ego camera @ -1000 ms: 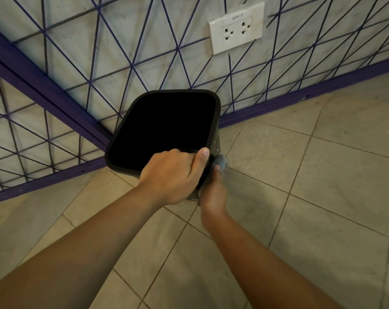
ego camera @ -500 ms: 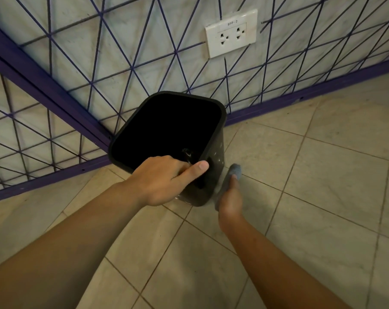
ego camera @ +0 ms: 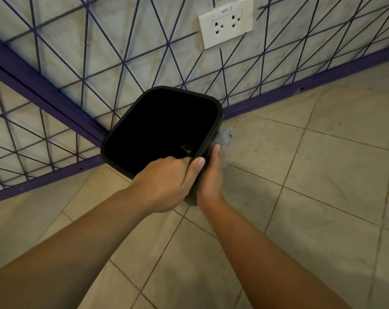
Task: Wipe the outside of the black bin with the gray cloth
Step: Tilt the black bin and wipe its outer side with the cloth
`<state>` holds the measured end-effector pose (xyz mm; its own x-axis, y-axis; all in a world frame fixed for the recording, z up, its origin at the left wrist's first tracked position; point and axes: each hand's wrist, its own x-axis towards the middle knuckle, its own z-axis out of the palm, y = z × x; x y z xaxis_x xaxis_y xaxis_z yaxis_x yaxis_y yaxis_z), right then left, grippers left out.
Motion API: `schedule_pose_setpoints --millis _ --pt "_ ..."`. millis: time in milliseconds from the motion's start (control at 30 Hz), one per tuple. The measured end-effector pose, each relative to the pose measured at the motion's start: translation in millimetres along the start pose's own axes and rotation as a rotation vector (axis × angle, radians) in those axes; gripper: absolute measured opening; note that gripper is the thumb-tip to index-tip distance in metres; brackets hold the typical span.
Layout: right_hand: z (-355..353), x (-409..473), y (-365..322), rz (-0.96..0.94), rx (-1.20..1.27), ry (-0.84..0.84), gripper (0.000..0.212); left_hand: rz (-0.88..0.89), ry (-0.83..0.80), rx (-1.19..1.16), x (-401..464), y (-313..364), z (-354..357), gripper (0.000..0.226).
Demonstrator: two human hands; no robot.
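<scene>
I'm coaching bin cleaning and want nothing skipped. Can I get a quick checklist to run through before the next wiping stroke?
1. Left hand grips the near rim of the square black plastic bin: ok.
2. Right hand presses the crumpled gray cloth against the bin's right outer wall: ok.
3. Cloth outside the bin, not inside: ok.
4. Bin tilted, so its base sits flat on the beige tiled floor: not ok.
5. Wall already wiped clean: cannot tell.
</scene>
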<state>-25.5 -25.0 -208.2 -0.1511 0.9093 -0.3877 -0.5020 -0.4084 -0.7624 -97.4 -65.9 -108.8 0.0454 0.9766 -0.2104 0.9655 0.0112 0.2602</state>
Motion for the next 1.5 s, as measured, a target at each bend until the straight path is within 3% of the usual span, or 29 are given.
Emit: schedule_pose_setpoints --millis 100,233,333,467,567,833,1033,1167,1333,1500 --pt "-7.1 17.7 -5.0 0.033 0.073 0.05 0.057 0.035 0.028 0.037 -0.8 0.1 0.4 0.047" --pt "-7.3 5.2 -0.1 0.013 0.026 -0.044 0.065 0.017 0.027 -0.007 0.9 -1.2 -0.5 0.052" --pt "-8.0 7.6 -3.6 0.013 0.042 -0.015 0.062 0.022 0.035 -0.002 0.5 -1.3 -0.7 0.05" --pt "0.0 6.1 -9.1 0.022 0.05 -0.019 0.085 0.013 0.044 -0.007 -0.6 -0.7 -0.8 0.05" --pt "-6.0 8.9 -3.8 0.044 0.076 -0.021 0.07 0.011 0.051 -0.004 0.7 -1.6 -0.2 0.055" --pt "-9.3 3.6 0.1 0.045 0.066 -0.019 0.057 0.023 0.039 0.008 2.4 -1.9 -1.1 0.062" --pt "1.5 0.2 -3.2 0.026 0.063 -0.001 0.064 0.016 0.04 0.024 1.8 0.8 -1.8 0.063" --pt "-6.1 10.6 -4.3 0.067 0.124 0.032 0.052 0.022 0.055 0.023 1.9 -0.9 -0.4 0.056" --pt "1.7 1.6 -3.9 0.014 0.122 -0.033 0.06 0.023 0.06 0.02 2.4 -1.8 -0.2 0.06" --pt "2.2 9.4 -10.5 0.005 0.185 0.015 0.061 0.029 0.064 0.037 2.6 -1.3 -0.6 0.057"
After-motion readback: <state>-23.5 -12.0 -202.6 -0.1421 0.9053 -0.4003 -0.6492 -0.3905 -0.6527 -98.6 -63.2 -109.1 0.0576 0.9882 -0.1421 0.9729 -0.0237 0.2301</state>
